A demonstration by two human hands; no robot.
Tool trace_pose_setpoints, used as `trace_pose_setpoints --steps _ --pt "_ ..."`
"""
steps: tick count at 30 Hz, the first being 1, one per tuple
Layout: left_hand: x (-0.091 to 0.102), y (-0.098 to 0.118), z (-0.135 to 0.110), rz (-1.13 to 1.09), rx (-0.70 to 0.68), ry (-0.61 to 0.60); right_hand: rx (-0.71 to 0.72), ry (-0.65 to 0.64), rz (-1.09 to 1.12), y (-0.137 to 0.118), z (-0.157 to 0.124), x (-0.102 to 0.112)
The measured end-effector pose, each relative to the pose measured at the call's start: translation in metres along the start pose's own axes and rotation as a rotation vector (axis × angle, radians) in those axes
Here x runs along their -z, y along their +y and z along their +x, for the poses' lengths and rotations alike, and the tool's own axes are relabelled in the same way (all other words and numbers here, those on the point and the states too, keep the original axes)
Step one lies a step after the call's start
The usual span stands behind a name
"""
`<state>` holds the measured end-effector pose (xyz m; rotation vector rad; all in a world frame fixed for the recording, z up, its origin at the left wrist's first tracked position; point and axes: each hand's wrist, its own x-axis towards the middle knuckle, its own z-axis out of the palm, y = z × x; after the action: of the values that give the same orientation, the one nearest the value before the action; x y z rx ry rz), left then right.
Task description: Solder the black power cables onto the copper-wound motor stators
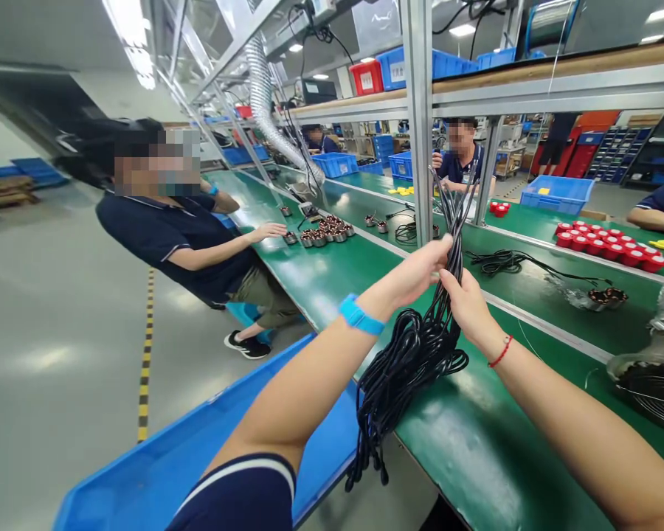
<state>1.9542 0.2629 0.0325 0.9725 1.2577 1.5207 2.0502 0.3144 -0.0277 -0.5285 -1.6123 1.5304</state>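
Observation:
A thick bundle of black cables [415,354] hangs from my two hands over the edge of the green workbench [465,442]. My left hand [429,269], with a blue band on its wrist, is closed around the upper part of the bundle. Just beside it, my right hand [468,302], wearing a red string bracelet, grips the same strands from the other side. Above my hands the thin cable ends stand up and fan out. Below, the looped lengths sag, and several dark connector ends dangle past the bench edge.
A blue tray [199,435] lies below on the left. A co-worker [182,221] reaches toward copper-wound motor parts [327,231] on the bench. A metal post [417,118] rises behind my hands. Rightward are a loose black cable [501,262], red-capped parts [611,243] and a round wire-guarded fan [656,387].

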Motion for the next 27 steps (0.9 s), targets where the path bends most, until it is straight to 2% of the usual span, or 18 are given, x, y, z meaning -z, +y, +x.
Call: trace_pose_setpoints --steps 3,5,8,12,16,20,24,27 --pt "0.005 -0.03 -0.026 0.224 -0.106 -0.098 -0.014 0.011 0.014 0.001 -0.001 0.011" --pt "0.005 -0.044 -0.036 0.328 -0.18 -0.059 -0.018 -0.004 0.028 -0.002 -0.003 0.015" --pt "0.003 -0.053 -0.037 0.394 -0.273 0.061 -0.017 -0.043 0.072 -0.01 -0.006 0.014" --pt "0.001 -0.05 -0.037 0.302 -0.315 0.085 -0.044 -0.12 0.144 -0.016 -0.011 0.017" --pt "-0.003 -0.041 -0.042 0.068 -0.231 0.109 -0.11 -0.188 0.193 -0.02 -0.017 0.023" --pt "-0.012 -0.033 -0.034 -0.098 -0.202 0.128 -0.07 -0.121 0.191 -0.025 -0.021 0.021" --pt "-0.018 -0.03 -0.025 -0.09 -0.242 0.214 -0.037 -0.068 0.179 -0.026 -0.023 0.02" --pt "-0.018 -0.03 -0.023 -0.078 -0.223 0.195 -0.047 -0.045 0.191 -0.023 -0.024 0.024"
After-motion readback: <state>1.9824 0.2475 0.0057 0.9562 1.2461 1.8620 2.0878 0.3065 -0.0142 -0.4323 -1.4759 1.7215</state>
